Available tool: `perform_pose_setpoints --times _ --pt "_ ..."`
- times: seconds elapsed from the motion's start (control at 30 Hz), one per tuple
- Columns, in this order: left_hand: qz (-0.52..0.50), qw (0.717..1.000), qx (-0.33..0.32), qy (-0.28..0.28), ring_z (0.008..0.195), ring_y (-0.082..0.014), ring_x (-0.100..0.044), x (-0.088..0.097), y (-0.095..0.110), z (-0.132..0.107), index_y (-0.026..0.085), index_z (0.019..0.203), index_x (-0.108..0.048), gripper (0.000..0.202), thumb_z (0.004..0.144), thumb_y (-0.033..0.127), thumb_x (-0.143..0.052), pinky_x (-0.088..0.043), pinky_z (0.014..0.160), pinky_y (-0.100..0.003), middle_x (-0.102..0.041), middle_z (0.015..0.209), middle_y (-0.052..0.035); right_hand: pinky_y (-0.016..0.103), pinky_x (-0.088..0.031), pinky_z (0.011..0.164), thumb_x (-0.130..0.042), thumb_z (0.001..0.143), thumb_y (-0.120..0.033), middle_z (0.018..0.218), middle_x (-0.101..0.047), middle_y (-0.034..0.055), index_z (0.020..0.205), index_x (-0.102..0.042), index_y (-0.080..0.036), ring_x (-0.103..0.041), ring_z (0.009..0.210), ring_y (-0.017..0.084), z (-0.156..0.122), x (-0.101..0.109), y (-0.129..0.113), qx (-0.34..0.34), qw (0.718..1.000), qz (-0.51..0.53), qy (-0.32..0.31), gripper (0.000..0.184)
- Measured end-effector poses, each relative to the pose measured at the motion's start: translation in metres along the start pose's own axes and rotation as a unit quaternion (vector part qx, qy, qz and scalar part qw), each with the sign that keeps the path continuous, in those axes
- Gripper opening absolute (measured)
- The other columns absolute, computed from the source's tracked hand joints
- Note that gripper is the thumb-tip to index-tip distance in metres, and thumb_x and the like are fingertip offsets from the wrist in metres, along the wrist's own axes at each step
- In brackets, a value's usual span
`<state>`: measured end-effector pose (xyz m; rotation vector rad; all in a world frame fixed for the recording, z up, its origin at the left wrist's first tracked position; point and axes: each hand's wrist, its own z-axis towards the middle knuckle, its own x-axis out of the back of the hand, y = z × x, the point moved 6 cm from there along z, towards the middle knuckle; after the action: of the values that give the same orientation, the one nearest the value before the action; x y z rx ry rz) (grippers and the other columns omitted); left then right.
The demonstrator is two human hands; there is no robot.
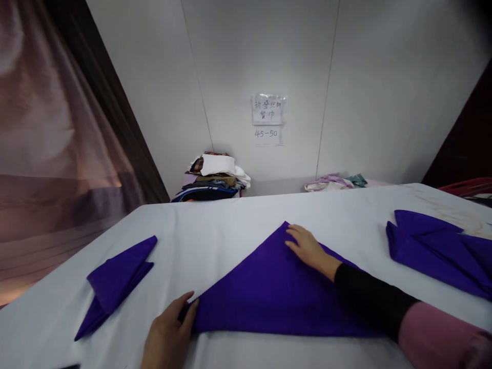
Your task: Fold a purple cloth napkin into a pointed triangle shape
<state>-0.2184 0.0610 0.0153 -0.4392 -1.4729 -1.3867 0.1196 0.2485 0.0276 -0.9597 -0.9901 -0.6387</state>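
Purple cloth (261, 292) lies triangular on the desk (215, 230), left hand (169, 328) pinching its left corner, right hand (309, 251) unclenched near the apex: apparently a smoothing step, the next move requiring aligned edges.

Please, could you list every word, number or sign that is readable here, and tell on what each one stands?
"折叠织物 餐巾": handwritten on the upper paper on the wall.
"45-50": handwritten on the lower paper, directly beneath.
I can make out no other text, including on the central purple cloth.
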Motion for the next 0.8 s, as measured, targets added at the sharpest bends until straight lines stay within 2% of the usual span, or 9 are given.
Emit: perform_pose_setpoints --times 0.13,0.2,0.27,0.37,0.43,0.53,0.6,0.7,0.8 --pt "0.049 0.991 -0.111 0.064 0.101 -0.0262 -0.059 -0.001 0.009 -0.001 0.019 0.104 -0.062 0.044 0.080 0.051 -0.043 -0.044 0.091 -0.042 -0.067 0.105 -0.0069 0.047 -0.010 0.109 -0.040 0.087 -0.053 0.149 -0.022 0.0087 0.139 -0.033 -0.021 -0.014 0.137 0.025 -0.050 -0.023 -0.051 0.145 0.980 0.042 -0.132 0.062" --pt "0.069 0.983 -0.157 0.065 0.107 -0.0266 -0.056 -0.008 0.011 -0.001 0.018 0.109 -0.061 0.045 0.081 0.049 -0.044 -0.042 0.094 -0.043 -0.065 0.110 -0.0083 0.049 -0.004 0.109 -0.036 0.087 -0.058 0.150 -0.016 0.0091 0.141 -0.028 -0.022 -0.009 0.137 0.026 -0.064 -0.031 -0.062 0.165 0.968 0.046 -0.183 0.065" --pt "0.086 0.978 -0.181 0.053 0.109 -0.0262 -0.055 -0.015 0.010 -0.001 0.018 0.111 -0.059 0.044 0.082 0.047 -0.043 -0.042 0.094 -0.044 -0.064 0.113 -0.0084 0.050 -0.001 0.109 -0.033 0.088 -0.058 0.150 -0.015 0.0109 0.141 -0.028 -0.020 -0.007 0.138 0.025 -0.069 -0.033 -0.066 0.159 0.964 0.043 -0.207 0.065" --pt "0.104 0.975 -0.192 0.049 0.110 -0.0256 -0.055 -0.018 0.006 0.001 0.018 0.111 -0.059 0.043 0.083 0.045 -0.042 -0.043 0.094 -0.043 -0.063 0.114 -0.0095 0.050 -0.001 0.109 -0.034 0.087 -0.058 0.150 -0.013 0.0119 0.141 -0.028 -0.020 -0.006 0.138 0.025 -0.072 -0.020 -0.071 0.145 0.966 0.050 -0.210 0.066" --pt "0.111 0.970 -0.205 0.068 0.112 -0.0265 -0.054 -0.014 0.009 0.001 0.016 0.113 -0.058 0.045 0.083 0.045 -0.041 -0.041 0.096 -0.044 -0.062 0.117 -0.0123 0.050 0.000 0.109 -0.034 0.087 -0.059 0.150 -0.012 0.0124 0.141 -0.026 -0.020 -0.005 0.138 0.026 -0.083 -0.007 -0.079 0.151 0.966 0.064 -0.200 0.068" --pt "0.119 0.952 -0.269 0.084 0.121 -0.0284 -0.046 -0.008 0.032 -0.009 0.016 0.121 -0.052 0.048 0.084 0.044 -0.042 -0.033 0.102 -0.050 -0.055 0.126 -0.0131 0.050 0.001 0.109 -0.034 0.086 -0.060 0.150 -0.011 0.0130 0.142 -0.022 -0.020 -0.004 0.138 0.025 -0.114 0.009 -0.095 0.179 0.960 0.091 -0.194 0.070" --pt "0.123 0.927 -0.350 0.053 0.125 -0.0275 -0.042 -0.014 0.056 -0.024 0.021 0.127 -0.047 0.050 0.082 0.042 -0.046 -0.030 0.104 -0.050 -0.051 0.132 -0.0093 0.051 0.001 0.108 -0.036 0.085 -0.061 0.150 -0.013 0.0135 0.143 -0.021 -0.020 -0.005 0.138 0.026 -0.138 0.011 -0.103 0.193 0.955 0.102 -0.200 0.073" --pt "0.141 0.871 -0.471 -0.008 0.125 -0.0244 -0.043 -0.034 0.083 -0.047 0.029 0.133 -0.040 0.054 0.080 0.038 -0.051 -0.037 0.101 -0.044 -0.046 0.137 -0.0039 0.052 0.001 0.109 -0.037 0.084 -0.062 0.149 -0.017 0.0145 0.143 -0.021 -0.019 -0.007 0.138 0.026 -0.162 0.009 -0.103 0.183 0.961 0.102 -0.179 0.074" --pt "0.163 0.835 -0.525 -0.009 0.123 -0.0226 -0.045 -0.055 0.079 -0.049 0.031 0.134 -0.037 0.055 0.080 0.027 -0.047 -0.042 0.098 -0.041 -0.044 0.137 -0.0017 0.052 -0.001 0.109 -0.035 0.087 -0.059 0.148 -0.021 0.0156 0.143 -0.021 -0.017 -0.010 0.137 0.026 -0.172 0.008 -0.094 0.158 0.972 0.093 -0.148 0.071"
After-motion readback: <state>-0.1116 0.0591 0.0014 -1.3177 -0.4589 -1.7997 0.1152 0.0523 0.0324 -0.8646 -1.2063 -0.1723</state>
